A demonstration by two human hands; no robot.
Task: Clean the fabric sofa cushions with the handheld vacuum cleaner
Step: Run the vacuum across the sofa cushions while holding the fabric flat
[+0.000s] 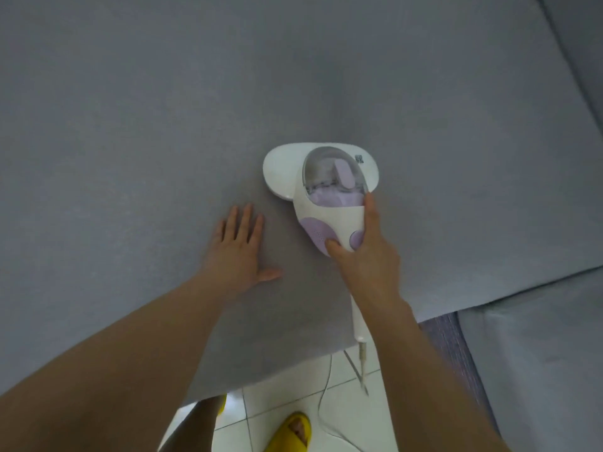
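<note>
While the right hand [362, 252] grips the vacuum cleaner [326, 194] on the grey cushion [163, 109], the left hand [239, 252] lies spread flat; most fabric seems left to clean.

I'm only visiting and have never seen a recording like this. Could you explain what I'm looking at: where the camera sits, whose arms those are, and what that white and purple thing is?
There is no machine here, just a person at work. The single picture comes from a wide-angle camera worn on the person's head, looking down, so the two arms reaching in from the bottom are the wearer's own.

The big grey surface is a fabric sofa cushion. On it rests a handheld vacuum cleaner, white with purple parts and a clear dust chamber. The right hand grips its body near the handle, while the left hand lies flat on the cushion beside it, fingers straight.

Below the cushion edge you see a white tiled floor, the vacuum's power cord trailing down, and a yellow slipper on the person's foot.
</note>
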